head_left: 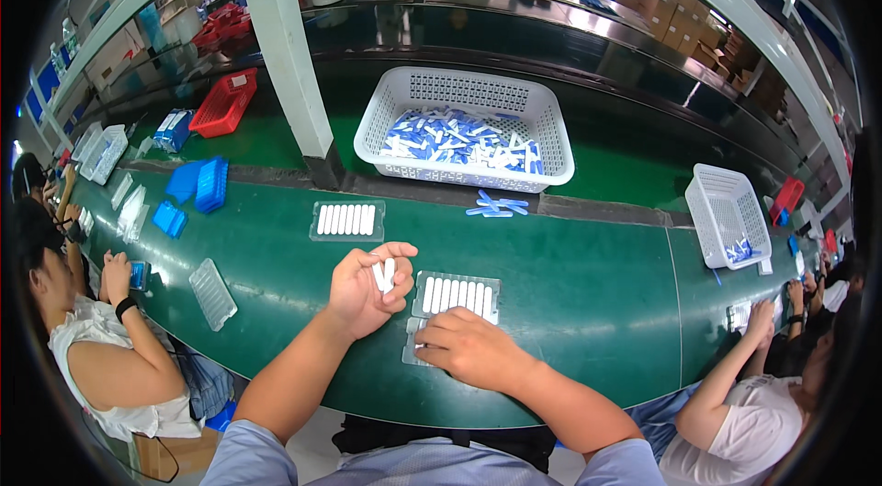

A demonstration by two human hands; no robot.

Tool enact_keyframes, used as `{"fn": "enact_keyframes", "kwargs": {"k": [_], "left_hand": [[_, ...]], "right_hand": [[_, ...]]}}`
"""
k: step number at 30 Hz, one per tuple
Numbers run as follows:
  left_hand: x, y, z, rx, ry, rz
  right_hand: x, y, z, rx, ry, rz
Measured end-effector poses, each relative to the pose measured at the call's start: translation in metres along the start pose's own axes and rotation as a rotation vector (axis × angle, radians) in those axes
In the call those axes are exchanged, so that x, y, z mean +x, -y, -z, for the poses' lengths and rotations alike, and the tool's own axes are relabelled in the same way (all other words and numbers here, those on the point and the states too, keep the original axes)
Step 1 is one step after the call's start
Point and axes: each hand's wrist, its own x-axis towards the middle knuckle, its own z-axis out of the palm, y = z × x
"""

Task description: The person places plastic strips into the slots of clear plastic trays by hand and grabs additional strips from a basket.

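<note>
My left hand is turned palm up above the green bench, its fingers curled around white rounded sticks; at least two show. My right hand reaches down over a clear plastic tray close to the bench's near edge. Its fingertips are bent into that tray, and whatever they pinch is hidden, as is most of the tray. Just beyond it lies a second clear tray with a row of several white sticks. Farther off to the left, a third tray holds a similar row.
A white basket of blue and white pieces stands at the bench's far side, with loose blue pieces in front. Another white basket is right. Left are blue trays and an empty clear tray. Co-workers sit on both sides.
</note>
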Motion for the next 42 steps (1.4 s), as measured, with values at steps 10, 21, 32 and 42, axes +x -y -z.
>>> {"fn": "enact_keyframes", "kwargs": {"k": [10, 21, 32, 42], "left_hand": [[-0.002, -0.001, 0.001, -0.008, 0.000, -0.003], [-0.017, 0.016, -0.026, 0.544, 0.095, 0.285], [-0.021, 0.040, -0.035, 0.919, 0.175, -0.020], [-0.020, 0.031, -0.027, 1.239, 0.158, -0.086]], "right_hand": [[-0.002, 0.002, 0.025, 0.142, 0.080, -0.116], [0.010, 0.010, 0.029, 0.179, -0.524, -0.396], [0.009, 0.005, 0.026, 0.111, -0.490, -0.241], [-0.001, -0.003, 0.021, -0.038, -0.199, -0.096]]}}
